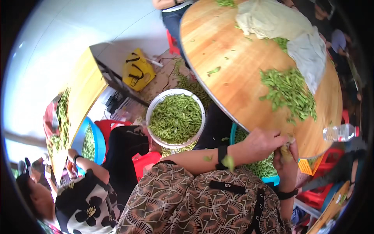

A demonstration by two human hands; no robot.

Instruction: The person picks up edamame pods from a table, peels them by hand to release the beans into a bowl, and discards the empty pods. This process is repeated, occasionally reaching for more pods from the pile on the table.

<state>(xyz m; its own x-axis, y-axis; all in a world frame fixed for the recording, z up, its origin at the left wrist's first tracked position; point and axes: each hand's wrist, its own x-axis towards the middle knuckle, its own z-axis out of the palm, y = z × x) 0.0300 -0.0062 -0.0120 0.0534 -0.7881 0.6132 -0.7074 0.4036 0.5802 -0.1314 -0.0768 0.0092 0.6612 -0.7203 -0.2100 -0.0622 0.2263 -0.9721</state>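
Note:
My left hand [261, 144] reaches across from the left, a black band on its wrist. Its fingertips meet those of my right hand [286, 158] beside the round wooden table's edge. Pale yellowish material, perhaps finger coverings, shows at the fingers; anything pinched between them is too small to tell. A blurred green piece [228, 162] appears in front of my left wrist. Beyond my hands, a pile of green bean pods [289, 93] lies on the round wooden table [222, 67]. Partly hidden below my hands is a turquoise basin [270, 179] with small light-green pieces, seemingly beans.
A white basin [201, 125] full of green pods stands on the floor. A plastic bottle [339, 133] lies at the table's right edge. Pale cloth sacks [271, 19] rest at the far side. At left, another person [87, 201] works at a second table [84, 87] beside a blue basin [100, 143].

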